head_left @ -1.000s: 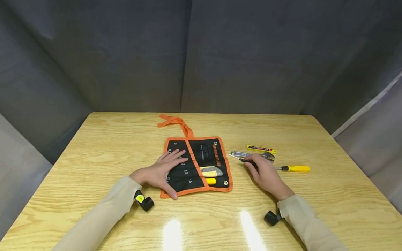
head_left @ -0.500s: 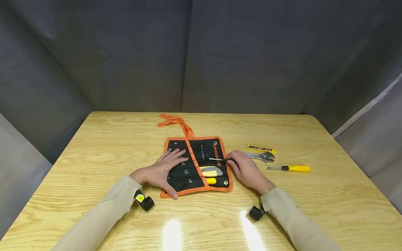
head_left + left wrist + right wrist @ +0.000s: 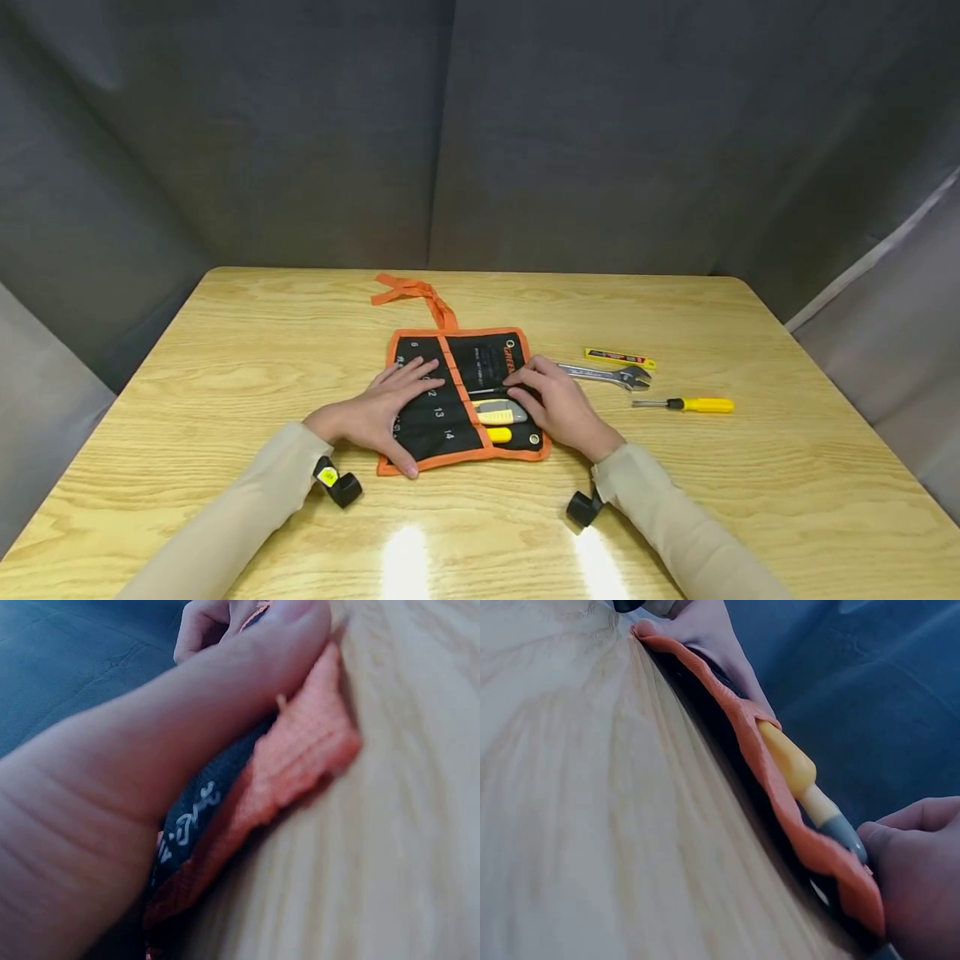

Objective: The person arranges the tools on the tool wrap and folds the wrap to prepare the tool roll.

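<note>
A black tool roll with orange edging lies spread on the table, numbers printed beside its pockets. My left hand rests on its left part with fingers spread, the thumb over the near edge. At the roll's right half, my right hand pinches a slim tool with a thin metal shaft; its dark handle is hidden under the fingers. The shaft points left at the pocket's orange edge. Just nearer sit a cream and grey utility knife and a yellow handle, both partly inside pockets.
Right of the right hand lies an adjustable wrench, its handle end behind the hand. Beyond it is a yellow flat pack. A yellow-handled screwdriver lies further right. Orange ties stretch from the roll's far edge.
My right hand has carried the slim tool left from beside the wrench onto the tool roll, its shaft now at the pocket edge. The left hand keeps its place on the roll.
</note>
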A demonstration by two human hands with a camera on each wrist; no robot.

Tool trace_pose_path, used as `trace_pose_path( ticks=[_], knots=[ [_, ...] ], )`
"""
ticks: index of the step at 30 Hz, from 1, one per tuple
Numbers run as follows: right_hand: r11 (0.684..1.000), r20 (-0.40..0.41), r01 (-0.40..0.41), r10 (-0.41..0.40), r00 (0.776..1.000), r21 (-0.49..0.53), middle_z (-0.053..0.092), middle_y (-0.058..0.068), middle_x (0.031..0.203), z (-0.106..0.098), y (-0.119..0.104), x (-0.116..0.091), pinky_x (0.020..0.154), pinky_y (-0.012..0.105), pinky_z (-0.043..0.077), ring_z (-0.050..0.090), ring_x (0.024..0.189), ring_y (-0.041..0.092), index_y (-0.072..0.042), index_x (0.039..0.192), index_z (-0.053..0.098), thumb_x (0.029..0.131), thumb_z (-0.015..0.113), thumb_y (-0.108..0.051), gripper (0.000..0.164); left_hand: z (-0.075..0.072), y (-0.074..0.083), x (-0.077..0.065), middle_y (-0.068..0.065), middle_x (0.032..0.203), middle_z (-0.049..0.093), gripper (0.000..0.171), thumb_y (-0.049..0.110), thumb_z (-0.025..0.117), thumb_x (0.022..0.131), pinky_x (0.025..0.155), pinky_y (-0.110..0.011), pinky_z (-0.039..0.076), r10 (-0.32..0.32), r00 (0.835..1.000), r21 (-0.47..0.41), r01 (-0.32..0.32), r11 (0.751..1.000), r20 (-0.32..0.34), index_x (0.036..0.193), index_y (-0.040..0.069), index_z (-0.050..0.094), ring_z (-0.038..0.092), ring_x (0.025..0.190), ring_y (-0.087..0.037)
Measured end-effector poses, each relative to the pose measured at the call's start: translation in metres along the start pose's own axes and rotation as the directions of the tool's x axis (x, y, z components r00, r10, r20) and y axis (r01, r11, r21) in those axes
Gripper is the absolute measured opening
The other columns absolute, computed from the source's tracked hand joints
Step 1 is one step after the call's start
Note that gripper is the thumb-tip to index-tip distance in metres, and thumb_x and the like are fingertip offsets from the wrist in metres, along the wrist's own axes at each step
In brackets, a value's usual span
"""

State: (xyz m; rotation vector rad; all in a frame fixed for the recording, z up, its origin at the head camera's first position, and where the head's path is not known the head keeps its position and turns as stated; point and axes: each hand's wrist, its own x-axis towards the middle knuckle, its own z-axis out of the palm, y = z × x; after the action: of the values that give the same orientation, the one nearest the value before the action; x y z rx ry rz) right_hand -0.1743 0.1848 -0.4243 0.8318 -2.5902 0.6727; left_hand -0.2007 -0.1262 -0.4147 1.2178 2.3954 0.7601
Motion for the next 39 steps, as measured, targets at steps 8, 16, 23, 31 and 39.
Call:
trace_pose_path(
  ticks=[8,16,23,31,39],
  knots=[
    [0.999,0.041,0.007,-0.009,0.999,0.045,0.061,-0.002,0.089,0.006,-0.005,0.009,0.067,0.027,0.043,0.05,0.077,0.01,-0.015,0.104,0.076,0.092,0.067,-0.019,0.016,-0.001,0.002,0.0,-0.012,0.163,0.002,0.117,0.049,0.087,0.063,0.115,-0.061,-0.003,-0.008,1.0,0.005,0.008,1.0,0.011,0.154,0.011,0.024,-0.006,0.149,-0.037],
    [0.991,0.108,-0.068,0.055,0.993,0.118,0.059,0.002,0.096,0.012,-0.006,0.013,0.073,0.031,0.044,0.051,0.085,0.013,-0.012,0.111,0.074,0.097,0.057,-0.013,0.022,0.0,0.001,0.0,-0.012,0.163,0.002,0.117,0.049,0.087,0.063,0.115,-0.061,-0.002,0.001,1.0,0.005,-0.001,1.0,0.004,0.154,0.011,0.024,-0.006,0.149,-0.036],
    [0.977,0.13,-0.106,0.082,0.988,0.184,0.057,0.006,0.105,0.011,-0.006,0.011,0.078,0.035,0.046,0.051,0.089,0.016,-0.007,0.114,0.063,0.088,0.05,0.003,0.03,0.0,0.0,0.0,-0.014,0.162,0.003,0.116,0.048,0.088,0.062,0.114,-0.063,-0.002,0.018,1.0,0.0,-0.018,1.0,-0.002,0.153,0.01,0.026,-0.004,0.148,-0.038],
    [0.956,0.084,-0.099,0.079,0.993,0.276,0.052,0.001,0.09,0.011,-0.005,0.008,0.065,0.024,0.044,0.045,0.073,0.009,-0.009,0.099,0.058,0.089,0.061,0.0,0.014,0.001,0.002,0.0,-0.013,0.163,0.002,0.116,0.048,0.088,0.063,0.115,-0.061,-0.003,0.011,1.0,-0.003,-0.011,1.0,0.003,0.153,0.011,0.025,-0.005,0.149,-0.036],
    [0.93,0.059,-0.113,0.099,0.993,0.349,0.061,0.0,0.086,0.011,-0.006,0.011,0.061,0.023,0.049,0.054,0.068,0.009,-0.009,0.093,0.061,0.088,0.069,-0.004,0.01,0.002,-0.003,0.001,-0.014,0.163,0.001,0.118,0.049,0.088,0.062,0.114,-0.062,-0.002,0.018,1.0,-0.007,-0.018,1.0,-0.002,0.154,0.011,0.024,-0.005,0.148,-0.038]
  ],
)
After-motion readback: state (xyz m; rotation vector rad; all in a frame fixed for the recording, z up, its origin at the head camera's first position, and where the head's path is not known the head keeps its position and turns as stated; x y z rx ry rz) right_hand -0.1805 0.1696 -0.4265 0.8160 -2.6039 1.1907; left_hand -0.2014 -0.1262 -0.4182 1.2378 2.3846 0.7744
